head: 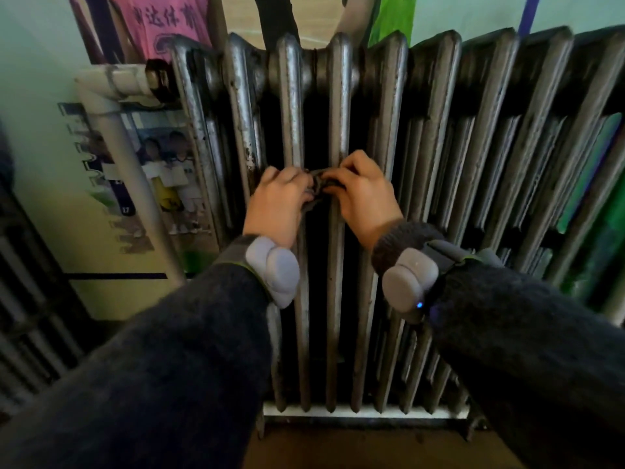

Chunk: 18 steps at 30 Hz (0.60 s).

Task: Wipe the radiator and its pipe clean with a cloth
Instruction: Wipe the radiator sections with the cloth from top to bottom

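Two dark knitted sleeves (152,367) fill the near edge of the view, each ending in a grey padded wrist band (274,272); the one on the right arm shows a small blue light. Beyond them, the left hand (280,201) and the right hand (363,198) meet at mid-height in front of the grey cast-iron column radiator (433,130). Both hands have their fingers curled in, and together they pinch a small dark, crumpled cloth (316,184) — it is bunched between the fingertips, against the black gap between two worn, shiny columns. How much of the cloth reaches into that gap cannot be told. At the radiator's foot runs a white strip (365,411). To the left, a white plastic pipe (115,130) slants down the wall and elbows into the radiator's upper corner. Behind the pipe hangs a printed photo poster (162,170) — above it, a pink shirt with lettering (162,25).
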Available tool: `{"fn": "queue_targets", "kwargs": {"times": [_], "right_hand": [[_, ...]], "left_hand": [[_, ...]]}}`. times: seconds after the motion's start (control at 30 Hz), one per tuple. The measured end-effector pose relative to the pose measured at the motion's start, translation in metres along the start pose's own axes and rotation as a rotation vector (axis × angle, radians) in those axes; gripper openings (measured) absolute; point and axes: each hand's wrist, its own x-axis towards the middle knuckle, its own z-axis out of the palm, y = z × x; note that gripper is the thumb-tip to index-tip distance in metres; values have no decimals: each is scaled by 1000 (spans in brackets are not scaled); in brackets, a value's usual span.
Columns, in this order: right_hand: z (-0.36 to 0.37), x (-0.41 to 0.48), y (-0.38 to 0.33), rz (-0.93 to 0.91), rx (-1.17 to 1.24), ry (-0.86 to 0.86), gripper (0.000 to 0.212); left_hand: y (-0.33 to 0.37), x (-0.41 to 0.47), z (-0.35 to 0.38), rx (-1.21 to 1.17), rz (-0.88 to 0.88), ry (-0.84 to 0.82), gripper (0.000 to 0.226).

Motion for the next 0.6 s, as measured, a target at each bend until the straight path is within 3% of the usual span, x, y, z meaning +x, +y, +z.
{"fn": "queue_targets", "kwargs": {"times": [0.2, 0.33, 0.4, 0.5, 0.6], "right_hand": [[12, -36, 2, -51, -53, -46, 16], [13, -48, 2, -44, -63, -118, 21], [10, -51, -3, 31, -17, -220, 18], [-5, -43, -5, 268, 139, -360, 23], [-16, -29, -11, 381, 234, -216, 26]], "left_hand": [[-8, -31, 30, 13, 111, 67, 33], [-11, -42, 34, -49, 120, -18, 15], [-10, -48, 34, -78, 49, -68, 17], [-11, -52, 32, -209, -22, -1, 18], [-8, -46, 22, -315, -60, 166, 18]]}}
